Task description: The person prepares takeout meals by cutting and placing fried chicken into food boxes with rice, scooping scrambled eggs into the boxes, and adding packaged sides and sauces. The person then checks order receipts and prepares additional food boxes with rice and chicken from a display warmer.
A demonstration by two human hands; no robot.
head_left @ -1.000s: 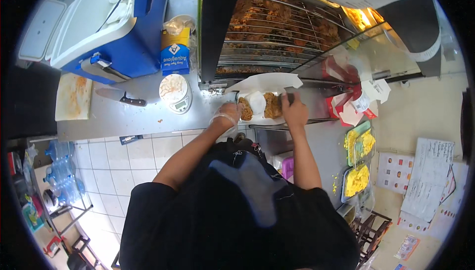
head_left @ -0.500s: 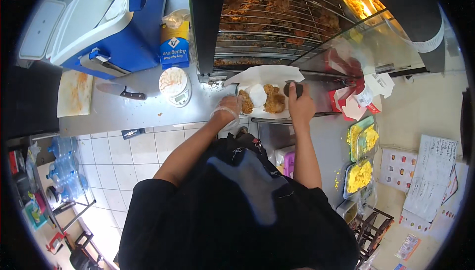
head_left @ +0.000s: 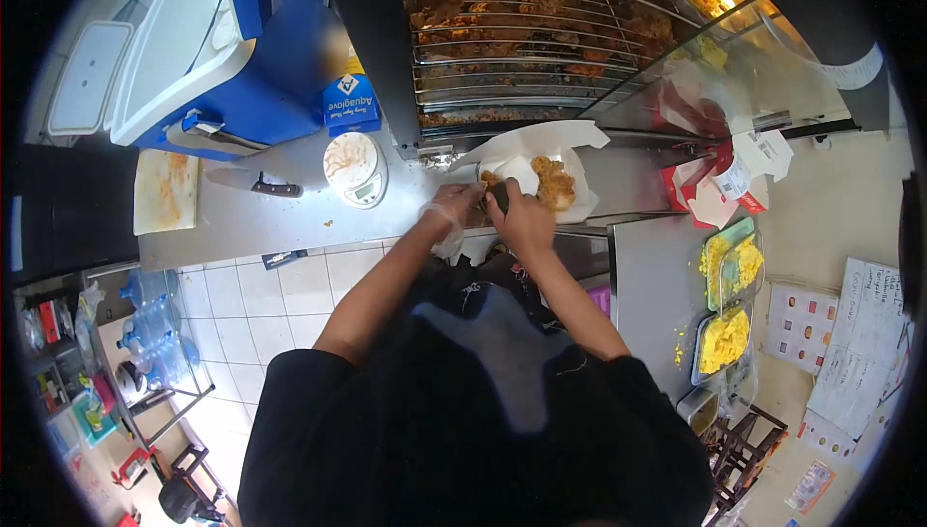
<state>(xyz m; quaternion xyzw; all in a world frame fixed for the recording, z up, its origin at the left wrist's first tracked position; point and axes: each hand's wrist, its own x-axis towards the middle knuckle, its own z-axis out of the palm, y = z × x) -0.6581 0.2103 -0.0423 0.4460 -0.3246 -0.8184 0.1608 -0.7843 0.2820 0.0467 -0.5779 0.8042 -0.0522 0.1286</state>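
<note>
An open white paper food box sits at the counter's edge. A white mound that looks like rice lies in it, with a large piece of fried chicken to its right. At the box's left end, my left hand, in a clear plastic glove, has its fingers closed at another fried piece, largely hidden by the hands. My right hand, bare, grips a dark rounded object whose kind I cannot make out. It is over the left part of the box, close to my left fingers.
Left along the steel counter are a white kitchen scale, a black-handled knife, a stained cutting board and a blue cooler. A heated cabinet holds fried food behind the box. Trays of yellow food stand right.
My right hand has moved left with the dark object, from the box's right side across to its left part near my left hand. The whole view has shifted slightly.
</note>
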